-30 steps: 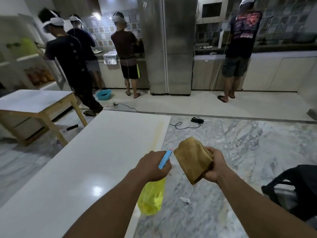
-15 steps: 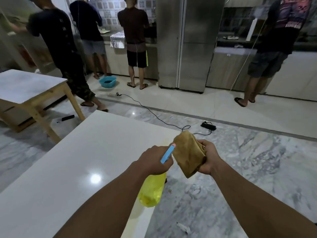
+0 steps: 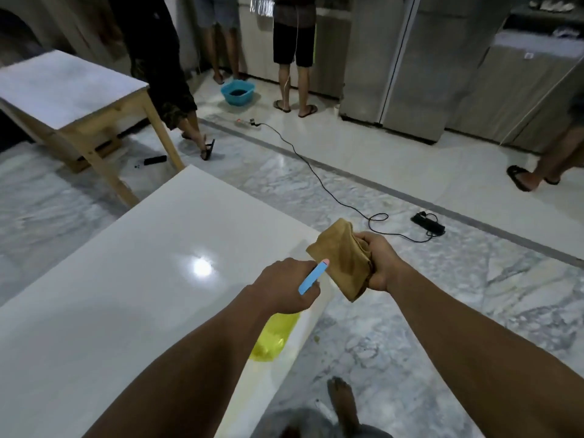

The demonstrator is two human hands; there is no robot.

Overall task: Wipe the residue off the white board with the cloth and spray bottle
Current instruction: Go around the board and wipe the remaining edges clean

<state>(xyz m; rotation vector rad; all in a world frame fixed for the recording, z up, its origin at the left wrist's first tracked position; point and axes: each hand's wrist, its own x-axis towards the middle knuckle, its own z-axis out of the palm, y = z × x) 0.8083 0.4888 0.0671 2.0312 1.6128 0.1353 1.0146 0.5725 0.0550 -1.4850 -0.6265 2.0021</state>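
Observation:
The white board (image 3: 132, 279) lies flat and glossy across the lower left, its right edge running under my arms. My left hand (image 3: 284, 287) grips the spray bottle by its blue head (image 3: 313, 277); the yellow bottle body (image 3: 273, 338) hangs below my wrist over the board's right edge. My right hand (image 3: 380, 260) holds a folded tan cloth (image 3: 343, 257) just right of the bottle, above the board's edge and the floor. A faint yellowish streak runs along the board's right edge near the bottle.
A wooden table with a white top (image 3: 63, 86) stands at the far left. A black cable and power strip (image 3: 428, 223) lie on the marble floor ahead. A blue basin (image 3: 237, 92) and several standing people are by the kitchen counter. My bare foot (image 3: 343, 403) is below.
My view has tilted down and moved closer to the board. Both hands have kept their grips and now sit nearer the board's right edge, with the bottle over the board.

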